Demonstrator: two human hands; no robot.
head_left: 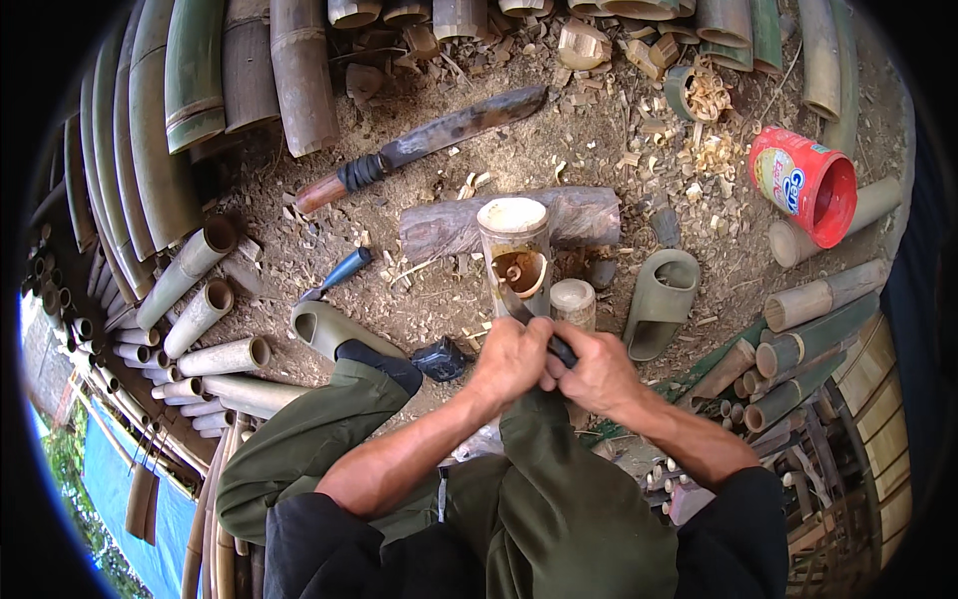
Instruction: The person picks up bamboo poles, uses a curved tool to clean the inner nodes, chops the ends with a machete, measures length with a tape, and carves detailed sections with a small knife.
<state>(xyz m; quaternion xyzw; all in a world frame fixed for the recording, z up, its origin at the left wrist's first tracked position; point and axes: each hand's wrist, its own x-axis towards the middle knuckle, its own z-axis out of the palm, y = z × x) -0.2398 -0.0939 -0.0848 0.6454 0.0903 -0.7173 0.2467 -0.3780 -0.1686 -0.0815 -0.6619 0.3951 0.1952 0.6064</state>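
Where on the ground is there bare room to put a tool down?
Barest patch: dirt between the machete and the log. Smaller gap between the grey sandal and red tub, chip-strewn. Crowded around both hands and the bamboo piles.

Both hands clasped on one knife handle: left hand point(511, 361), right hand point(597, 371). Blade tip against an upright bamboo tube point(516, 252) with a carved opening, a log point(579, 217) behind. Machete point(424, 145) lying on chip-strewn ground.

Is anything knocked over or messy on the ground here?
Yes. The red plastic tub lies tipped on its side at the right, mouth open. One grey-green rubber slipper sits off the foot beside the bamboo work. Pale wood shavings are scattered over the dirt.
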